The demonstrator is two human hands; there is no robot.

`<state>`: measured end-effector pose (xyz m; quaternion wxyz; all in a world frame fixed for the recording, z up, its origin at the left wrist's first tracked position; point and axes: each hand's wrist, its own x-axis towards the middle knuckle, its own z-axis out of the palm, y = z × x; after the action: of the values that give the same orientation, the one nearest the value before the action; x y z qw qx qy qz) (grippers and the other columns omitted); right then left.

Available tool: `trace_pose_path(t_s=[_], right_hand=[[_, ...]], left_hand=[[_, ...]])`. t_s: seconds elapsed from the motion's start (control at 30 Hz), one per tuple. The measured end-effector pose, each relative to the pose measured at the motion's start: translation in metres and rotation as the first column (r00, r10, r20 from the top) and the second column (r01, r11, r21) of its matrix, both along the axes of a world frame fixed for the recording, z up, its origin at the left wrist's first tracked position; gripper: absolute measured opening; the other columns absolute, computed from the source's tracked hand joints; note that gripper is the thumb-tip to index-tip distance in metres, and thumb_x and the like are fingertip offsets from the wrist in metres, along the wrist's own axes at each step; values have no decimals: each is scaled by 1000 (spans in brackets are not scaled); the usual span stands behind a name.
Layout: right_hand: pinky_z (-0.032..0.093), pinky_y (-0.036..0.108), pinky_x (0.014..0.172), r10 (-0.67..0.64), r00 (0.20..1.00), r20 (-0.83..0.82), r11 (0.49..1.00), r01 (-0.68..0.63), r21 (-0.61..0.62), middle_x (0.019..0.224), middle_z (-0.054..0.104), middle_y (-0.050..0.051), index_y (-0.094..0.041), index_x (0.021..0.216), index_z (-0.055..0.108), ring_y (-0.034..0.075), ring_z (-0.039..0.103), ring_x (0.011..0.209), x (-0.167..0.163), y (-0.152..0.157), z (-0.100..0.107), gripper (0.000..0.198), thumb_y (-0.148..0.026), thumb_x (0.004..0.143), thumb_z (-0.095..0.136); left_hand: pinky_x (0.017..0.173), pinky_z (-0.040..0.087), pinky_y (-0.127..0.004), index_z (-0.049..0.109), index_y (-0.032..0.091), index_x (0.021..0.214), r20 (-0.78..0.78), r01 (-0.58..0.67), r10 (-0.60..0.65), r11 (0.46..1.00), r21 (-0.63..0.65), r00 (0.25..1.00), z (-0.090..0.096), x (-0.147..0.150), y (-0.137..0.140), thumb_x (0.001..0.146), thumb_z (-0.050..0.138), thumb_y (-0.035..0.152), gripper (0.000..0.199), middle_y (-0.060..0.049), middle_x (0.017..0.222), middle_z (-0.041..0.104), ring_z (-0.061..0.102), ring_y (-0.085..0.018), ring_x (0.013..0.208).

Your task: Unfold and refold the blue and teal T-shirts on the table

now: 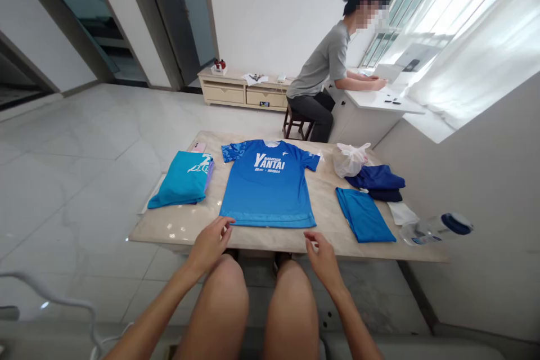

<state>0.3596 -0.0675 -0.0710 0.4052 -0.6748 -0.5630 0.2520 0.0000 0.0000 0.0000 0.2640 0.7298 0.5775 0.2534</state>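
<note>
Left hand (pixel 213 242) at near-left corner of blue shirt (pixel 268 191), with loosely curled fingers and no visible pinch; actual contact with cloth too unclear to call. Right hand (pixel 323 256) just off near-right corner, relaxed, holding nothing. Shirt flat, front up, mid-table (pixel 169 230), with collar (pixel 272 144) at far side, hem (pixel 270 222) toward both hands, sleeves out to the sides. Handling, by judgement: very light, thin, soft, limp, probably smooth sports fabric; no stiffness to hold a shape. Likely a bit slippery on glossy tabletop, so easy to drag askew. Not fragile; creases and bunching the main worry. Best hold: hem near both corners, thumb under, fingers over, light pinch, even tension. Shoulder seams also good for a full-width hold. Avoid a single grab mid-panel around white lettering (pixel 270 163): likely to bunch. Well apart at either side: folded teal garment (pixel 179 180) left, folded blue garment (pixel 365 216) right.
</note>
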Motion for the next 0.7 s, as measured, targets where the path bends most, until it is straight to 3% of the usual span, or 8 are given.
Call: trace_pose_path(t_s=[0.1, 0.17, 0.23, 0.33, 0.43, 0.5, 0.6, 0.7], right_hand=[[57, 56, 110, 11, 977, 212, 999, -21, 49, 128, 73, 19, -18, 125, 76, 33, 70, 123, 31, 43, -38, 41, -33, 97, 51], [54, 58, 115, 38, 947, 318, 998, -51, 34, 142, 68, 19, -19, 135, 73, 35, 64, 135, 45, 61, -61, 46, -29, 96, 52], [52, 59, 116, 86, 920, 382, 996, -93, 1, 149, 66, 17, -21, 143, 70, 36, 60, 140, 54, 72, -79, 50, -27, 97, 52], [54, 57, 111, 168, 892, 419, 985, -169, -36, 142, 69, 15, -26, 149, 67, 36, 63, 131, 61, 76, -97, 51, -30, 100, 53], [57, 52, 98, 187, 875, 446, 982, -176, -65, 120, 74, 15, -26, 142, 72, 35, 67, 112, 60, 74, -98, 44, -33, 102, 55], [57, 48, 93, 210, 857, 471, 978, -187, -96, 109, 74, 13, -25, 124, 79, 33, 67, 104, 56, 72, -90, 33, -31, 102, 56], [54, 42, 90, 234, 829, 508, 972, -213, -99, 103, 72, 10, -25, 103, 81, 31, 67, 102, 46, 65, -67, 22, -23, 98, 59], [53, 40, 91, 199, 831, 519, 977, -210, -38, 104, 72, 10, -24, 102, 79, 29, 67, 103, 36, 47, -44, 21, -17, 95, 60]], left_hand=[[109, 58, -46, 71, 21, 131, -98, 11, -4, 998, 69, 995, -67, -14, 35, 97, 53, 25, 39, -12, 131, 74, 72, -29, 118], [117, 53, -50, 66, 22, 143, -159, 27, -11, 995, 100, 987, -101, -22, 46, 97, 55, 24, 47, -13, 145, 69, 65, -31, 133], [117, 52, -51, 61, 24, 151, -205, 44, -23, 994, 102, 979, -125, -27, 50, 98, 57, 25, 53, -12, 149, 67, 63, -31, 136], [113, 53, -49, 59, 26, 155, -238, 48, -22, 993, 105, 971, -144, -31, 50, 101, 57, 27, 54, -12, 143, 69, 64, -31, 131], [104, 54, -47, 64, 25, 147, -262, 9, 15, 996, 93, 965, -146, -35, 51, 103, 55, 31, 46, -12, 133, 72, 66, -32, 122], [99, 54, -46, 71, 25, 132, -300, 7, 7, 999, 47, 954, -139, -37, 55, 102, 56, 31, 34, -11, 124, 74, 67, -32, 117], [98, 52, -46, 75, 25, 107, -371, 31, -22, 999, 19, 928, -118, -37, 57, 95, 59, 19, 20, -10, 115, 74, 66, -33, 114], [107, 48, -50, 75, 23, 104, -395, 7, 33, 995, 99, 918, -91, -37, 48, 91, 61, 12, 22, -12, 126, 73, 62, -36, 126]])
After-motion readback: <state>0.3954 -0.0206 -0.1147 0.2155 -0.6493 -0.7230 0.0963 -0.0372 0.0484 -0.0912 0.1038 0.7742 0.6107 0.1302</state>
